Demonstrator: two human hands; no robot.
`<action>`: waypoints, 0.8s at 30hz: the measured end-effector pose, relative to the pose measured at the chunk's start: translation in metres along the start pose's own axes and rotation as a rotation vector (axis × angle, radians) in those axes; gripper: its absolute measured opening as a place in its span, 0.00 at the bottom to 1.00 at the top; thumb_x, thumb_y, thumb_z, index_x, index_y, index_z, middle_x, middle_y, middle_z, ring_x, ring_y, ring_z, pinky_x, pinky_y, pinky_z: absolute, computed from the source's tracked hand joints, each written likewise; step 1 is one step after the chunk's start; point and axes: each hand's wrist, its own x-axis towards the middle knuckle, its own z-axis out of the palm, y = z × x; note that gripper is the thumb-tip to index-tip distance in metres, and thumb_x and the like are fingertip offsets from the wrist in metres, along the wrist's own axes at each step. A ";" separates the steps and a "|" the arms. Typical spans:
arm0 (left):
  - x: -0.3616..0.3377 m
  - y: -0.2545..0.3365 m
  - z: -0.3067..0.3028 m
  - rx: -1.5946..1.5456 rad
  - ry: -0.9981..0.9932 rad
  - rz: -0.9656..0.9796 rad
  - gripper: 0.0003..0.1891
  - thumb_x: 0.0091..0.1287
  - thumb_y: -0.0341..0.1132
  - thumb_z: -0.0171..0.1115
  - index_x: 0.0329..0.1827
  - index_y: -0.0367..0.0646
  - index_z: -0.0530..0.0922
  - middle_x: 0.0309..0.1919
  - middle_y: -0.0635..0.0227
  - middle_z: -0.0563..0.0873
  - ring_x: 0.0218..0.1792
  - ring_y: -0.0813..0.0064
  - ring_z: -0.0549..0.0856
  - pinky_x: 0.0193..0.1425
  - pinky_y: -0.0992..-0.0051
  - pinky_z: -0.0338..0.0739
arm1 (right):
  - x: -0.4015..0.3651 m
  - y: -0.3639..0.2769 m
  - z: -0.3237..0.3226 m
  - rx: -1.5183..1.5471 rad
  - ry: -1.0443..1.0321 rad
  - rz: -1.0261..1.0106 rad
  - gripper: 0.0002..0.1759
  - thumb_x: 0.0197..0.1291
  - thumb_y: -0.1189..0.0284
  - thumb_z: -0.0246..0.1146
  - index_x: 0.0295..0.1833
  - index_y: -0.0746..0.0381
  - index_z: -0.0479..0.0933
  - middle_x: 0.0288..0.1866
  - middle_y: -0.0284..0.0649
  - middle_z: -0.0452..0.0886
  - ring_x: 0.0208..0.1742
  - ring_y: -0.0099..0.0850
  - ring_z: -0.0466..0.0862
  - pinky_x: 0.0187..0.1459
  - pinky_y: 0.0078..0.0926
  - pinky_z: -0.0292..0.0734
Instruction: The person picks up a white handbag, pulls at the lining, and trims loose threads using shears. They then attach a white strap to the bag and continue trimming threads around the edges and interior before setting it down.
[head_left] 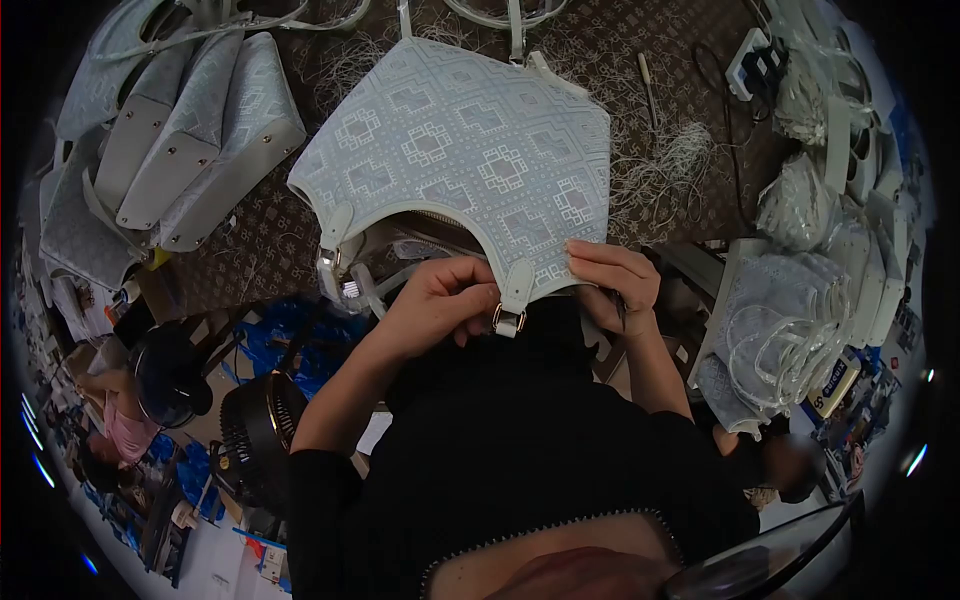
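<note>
Curled left hand (448, 298) beside buckle (508, 320), could not tell if gripping | pinched edge of bag (450, 140) with right hand (617, 282) | saw bag over near edge of table (235, 280) | judged light, pliable, firmer at strap tab (518, 283): best held there

Left hand (440, 302) curled; right hand (620, 282) pinching; both forearms (342, 398) bare, angled forward.
</note>
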 end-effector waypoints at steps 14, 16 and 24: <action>-0.009 0.039 -0.010 -0.172 0.112 0.162 0.15 0.56 0.27 0.62 0.48 0.38 0.77 0.27 0.71 0.82 0.13 0.92 0.73 0.12 0.93 0.62 | 0.053 -0.036 0.008 0.006 0.045 0.176 0.15 0.45 0.85 0.65 0.41 0.64 0.79 0.42 0.42 0.82 0.37 0.26 0.84 0.31 0.15 0.79; -0.009 0.044 -0.006 -0.157 0.153 0.143 0.13 0.55 0.27 0.63 0.45 0.38 0.78 0.26 0.70 0.82 0.13 0.91 0.72 0.11 0.92 0.62 | 0.052 -0.036 0.010 0.020 0.064 0.178 0.14 0.45 0.85 0.65 0.41 0.64 0.79 0.42 0.42 0.82 0.37 0.26 0.84 0.31 0.15 0.79; -0.007 0.033 -0.014 -0.146 0.108 0.236 0.06 0.59 0.29 0.61 0.37 0.38 0.80 0.24 0.69 0.81 0.12 0.90 0.69 0.13 0.90 0.62 | 0.050 -0.035 0.009 0.078 0.100 0.224 0.13 0.46 0.83 0.66 0.41 0.64 0.79 0.41 0.43 0.82 0.37 0.27 0.84 0.33 0.17 0.78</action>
